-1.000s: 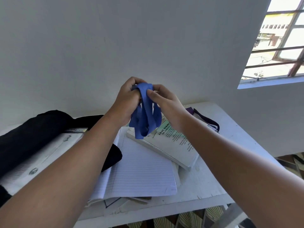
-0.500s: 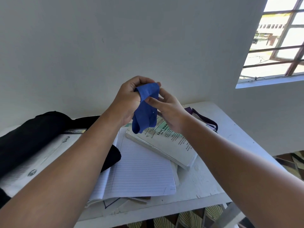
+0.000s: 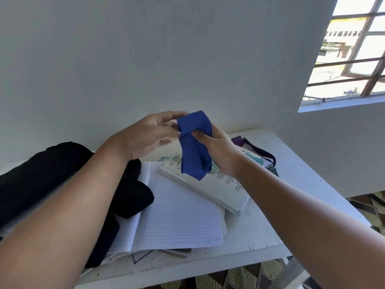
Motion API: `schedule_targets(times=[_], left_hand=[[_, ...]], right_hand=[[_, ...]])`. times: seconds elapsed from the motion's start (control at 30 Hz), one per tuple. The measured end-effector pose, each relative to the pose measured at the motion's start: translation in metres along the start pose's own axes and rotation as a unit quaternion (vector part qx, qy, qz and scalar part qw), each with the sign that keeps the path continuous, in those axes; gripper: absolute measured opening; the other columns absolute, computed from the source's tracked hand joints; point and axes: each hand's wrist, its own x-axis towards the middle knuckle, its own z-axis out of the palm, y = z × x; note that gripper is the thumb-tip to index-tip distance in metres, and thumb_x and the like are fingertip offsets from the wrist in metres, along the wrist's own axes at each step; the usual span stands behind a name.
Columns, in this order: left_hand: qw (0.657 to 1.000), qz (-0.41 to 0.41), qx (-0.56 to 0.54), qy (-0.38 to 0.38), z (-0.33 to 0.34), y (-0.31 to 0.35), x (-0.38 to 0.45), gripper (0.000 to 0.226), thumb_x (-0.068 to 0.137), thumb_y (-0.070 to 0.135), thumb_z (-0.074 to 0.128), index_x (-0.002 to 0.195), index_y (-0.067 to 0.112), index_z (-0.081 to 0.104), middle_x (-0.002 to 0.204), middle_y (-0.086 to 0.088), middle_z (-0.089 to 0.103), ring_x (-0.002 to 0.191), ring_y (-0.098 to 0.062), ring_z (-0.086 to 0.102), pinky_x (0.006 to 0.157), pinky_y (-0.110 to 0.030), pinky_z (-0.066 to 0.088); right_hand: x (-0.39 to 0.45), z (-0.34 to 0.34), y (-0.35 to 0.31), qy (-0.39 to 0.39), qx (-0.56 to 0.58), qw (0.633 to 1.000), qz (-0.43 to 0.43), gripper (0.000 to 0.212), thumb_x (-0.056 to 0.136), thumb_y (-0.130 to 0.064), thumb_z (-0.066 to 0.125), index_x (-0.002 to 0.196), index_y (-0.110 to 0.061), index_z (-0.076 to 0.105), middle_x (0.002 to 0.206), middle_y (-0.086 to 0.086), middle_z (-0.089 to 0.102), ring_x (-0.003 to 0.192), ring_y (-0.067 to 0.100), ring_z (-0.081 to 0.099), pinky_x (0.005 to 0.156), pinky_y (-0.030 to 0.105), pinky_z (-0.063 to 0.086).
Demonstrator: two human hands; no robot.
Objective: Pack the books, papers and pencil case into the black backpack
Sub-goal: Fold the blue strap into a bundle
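Black backpack (image 3: 41, 174) on white table (image 3: 258, 232) (perhaps painted), wall-side.

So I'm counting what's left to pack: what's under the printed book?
The printed book rests partly on the lined notebook and the white table. A purple-strapped item shows behind it. Anything beneath its middle is covered.

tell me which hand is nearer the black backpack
Left. The left hand hovers open just above the backpack; the right hand holds the blue cloth over the book, farther right.
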Motion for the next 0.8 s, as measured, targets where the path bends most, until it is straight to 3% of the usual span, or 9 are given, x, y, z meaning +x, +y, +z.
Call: schedule_targets(times=[0.07,0.13,0.27,0.33,0.47,0.57,0.67,0.8], left_hand=[[0.994,-0.044,-0.103,-0.016,-0.002,-0.013,-0.004,0.054,0.092,0.022,0.066,0.145,0.022,0.054,0.143,-0.010,0.061,0.133,-0.021,0.057,0.113,-0.043,0.038],[0.989,-0.049,-0.138,0.005,0.013,-0.022,-0.003,0.055,0.094,0.035,0.068,0.144,0.018,0.055,0.143,-0.008,0.062,0.135,-0.024,0.056,0.114,-0.046,0.042],[0.977,-0.017,-0.152,0.148,0.057,-0.029,0.002,0.035,0.099,0.026,0.066,0.130,0.010,0.064,0.120,-0.012,0.073,0.117,-0.031,0.068,0.094,-0.041,0.057],[0.961,-0.013,-0.170,0.217,0.062,-0.031,0.003,0.035,0.100,0.030,0.065,0.131,0.013,0.062,0.119,-0.011,0.074,0.111,-0.029,0.071,0.094,-0.046,0.058],[0.948,-0.005,-0.183,0.260,0.055,-0.027,-0.002,0.031,0.106,0.029,0.056,0.133,0.014,0.057,0.121,-0.010,0.073,0.108,-0.027,0.073,0.094,-0.050,0.058],[0.940,-0.004,-0.122,0.319,0.050,-0.026,-0.012,0.012,0.106,0.023,0.053,0.111,0.019,0.063,0.101,-0.007,0.075,0.094,-0.025,0.072,0.091,-0.046,0.058],[0.927,0.014,-0.086,0.365,0.039,-0.028,-0.029,0.009,0.104,0.018,0.052,0.100,0.020,0.059,0.083,-0.005,0.063,0.076,-0.022,0.062,0.074,-0.042,0.052],[0.902,0.019,-0.051,0.427,0.013,-0.034,-0.052,0.006,0.099,0.015,0.047,0.096,0.015,0.052,0.067,0.000,0.051,0.055,-0.016,0.047,0.067,-0.039,0.043]], right_hand=[[0.000,-0.001,0.001,0.034,0.024,0.999,0.022,0.027,0.106,-0.022,0.060,0.133,-0.020,0.063,0.127,0.004,0.073,0.118,0.025,0.069,0.106,0.058,0.051],[-0.002,0.006,0.000,0.025,0.023,0.999,0.025,0.025,0.107,-0.023,0.059,0.131,-0.019,0.064,0.125,0.004,0.074,0.116,0.026,0.070,0.105,0.055,0.053],[-0.005,0.022,-0.003,0.003,-0.084,0.996,0.008,0.019,0.108,-0.027,0.055,0.115,-0.016,0.068,0.111,0.008,0.077,0.104,0.024,0.073,0.089,0.043,0.059],[-0.005,0.021,-0.002,0.015,-0.112,0.993,0.020,0.025,0.104,-0.033,0.063,0.111,-0.009,0.066,0.108,0.016,0.075,0.095,0.029,0.073,0.077,0.041,0.057],[-0.012,0.013,0.003,0.012,-0.086,0.994,0.062,0.053,0.091,-0.041,0.079,0.132,-0.020,0.054,0.122,0.005,0.067,0.103,0.015,0.069,0.066,0.023,0.055],[-0.016,0.022,0.004,0.031,-0.056,0.996,0.066,0.053,0.090,-0.048,0.077,0.132,-0.026,0.053,0.125,0.004,0.066,0.106,0.009,0.065,0.070,0.022,0.046],[-0.016,0.048,0.005,-0.008,-0.058,0.997,0.048,0.046,0.091,-0.049,0.076,0.127,-0.027,0.059,0.119,0.002,0.071,0.106,0.008,0.067,0.078,0.023,0.047],[-0.015,0.084,0.006,0.040,-0.036,0.998,0.020,0.035,0.096,-0.048,0.071,0.118,-0.022,0.065,0.097,-0.008,0.068,0.079,-0.005,0.062,0.075,0.022,0.046]])
